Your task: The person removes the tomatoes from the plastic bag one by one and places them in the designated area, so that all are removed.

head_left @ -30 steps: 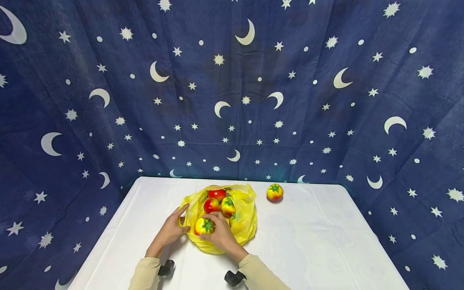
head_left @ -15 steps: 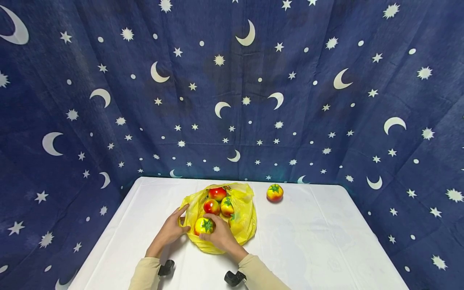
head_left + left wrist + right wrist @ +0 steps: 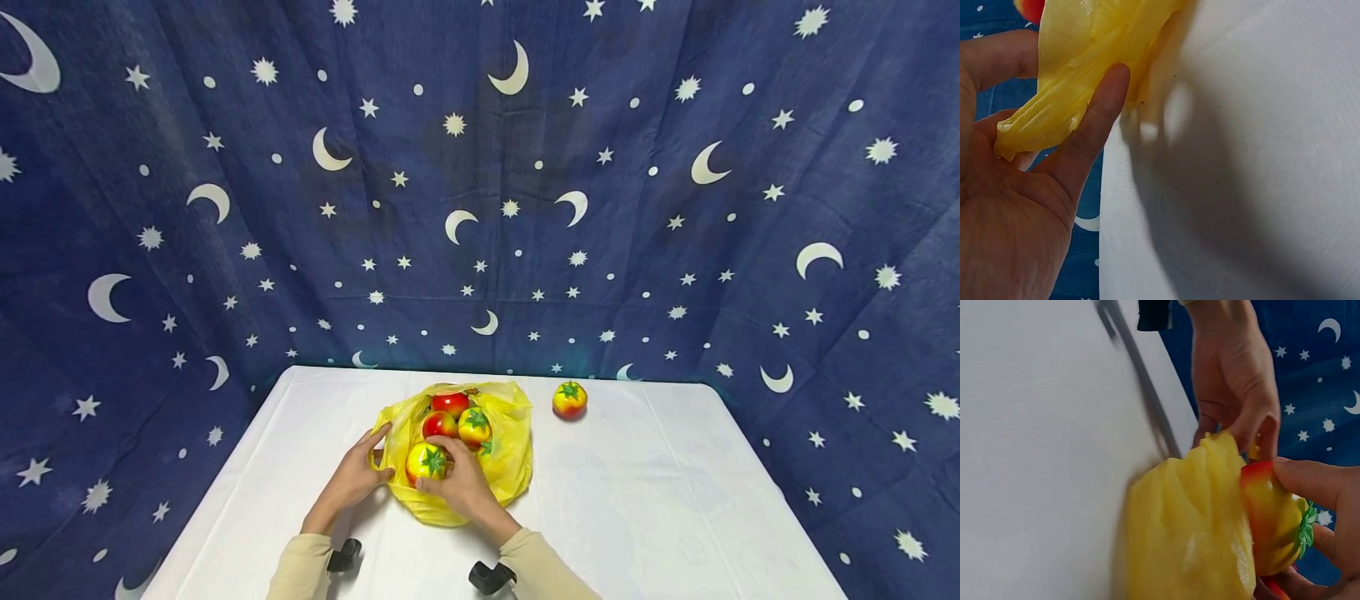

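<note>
In the head view a yellow plastic bag (image 3: pixel 510 454) lies spread on the table with its mouth upward. My left hand (image 3: pixel 354 473) holds the bag's left edge, the plastic between thumb and fingers in the left wrist view. Inside the mouth, my right hand (image 3: pixel 463 482) grips a yellow-red fruit with a green leafy top (image 3: pixel 424 463), thumb and fingers around its sides. Behind it in the bag are a red fruit (image 3: pixel 450 404), a red-yellow fruit (image 3: pixel 438 425) and another green-topped fruit (image 3: pixel 474 428). Whatever lies deeper in the bag is hidden.
One more yellow-red fruit with a green top (image 3: pixel 570 401) sits on the white-covered table (image 3: pixel 637 500), to the right of the bag near the back edge. A dark blue curtain (image 3: pixel 480 167) with moons and stars hangs behind and at both sides.
The right hand and the green-topped fruit in it have shifted slightly to the right. The left hand stays at the bag's edge.
</note>
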Motion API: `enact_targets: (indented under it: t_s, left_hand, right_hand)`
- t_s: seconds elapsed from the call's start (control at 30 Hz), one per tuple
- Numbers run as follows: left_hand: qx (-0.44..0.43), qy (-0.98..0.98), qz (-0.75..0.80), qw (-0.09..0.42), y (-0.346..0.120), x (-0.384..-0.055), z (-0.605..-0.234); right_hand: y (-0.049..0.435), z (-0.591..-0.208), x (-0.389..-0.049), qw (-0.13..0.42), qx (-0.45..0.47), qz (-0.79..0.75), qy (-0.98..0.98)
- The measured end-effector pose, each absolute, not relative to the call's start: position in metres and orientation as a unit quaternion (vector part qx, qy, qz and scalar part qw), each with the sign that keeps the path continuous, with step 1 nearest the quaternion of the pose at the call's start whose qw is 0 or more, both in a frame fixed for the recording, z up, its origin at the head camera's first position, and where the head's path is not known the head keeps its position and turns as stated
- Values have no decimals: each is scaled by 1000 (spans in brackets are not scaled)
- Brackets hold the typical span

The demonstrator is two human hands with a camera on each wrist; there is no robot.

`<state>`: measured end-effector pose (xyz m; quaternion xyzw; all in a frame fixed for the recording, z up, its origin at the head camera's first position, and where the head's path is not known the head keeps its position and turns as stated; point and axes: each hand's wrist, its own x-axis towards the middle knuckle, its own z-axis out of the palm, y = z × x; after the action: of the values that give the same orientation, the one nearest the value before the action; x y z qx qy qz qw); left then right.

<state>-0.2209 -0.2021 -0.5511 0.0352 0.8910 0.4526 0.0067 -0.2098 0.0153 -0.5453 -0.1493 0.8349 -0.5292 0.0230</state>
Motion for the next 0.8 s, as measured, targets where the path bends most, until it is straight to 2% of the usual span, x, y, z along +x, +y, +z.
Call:
enact_targets:
  t_s: [0.47, 0.8]
  left_hand:
    - [34, 890, 455, 12, -203, -222, -550]
    - [40, 891, 453, 10, -203, -222, -550]
  right_hand:
    - [36, -513, -209, 39, -166, -570, 804]
    - [53, -498, -209, 14, -156, -565, 810]
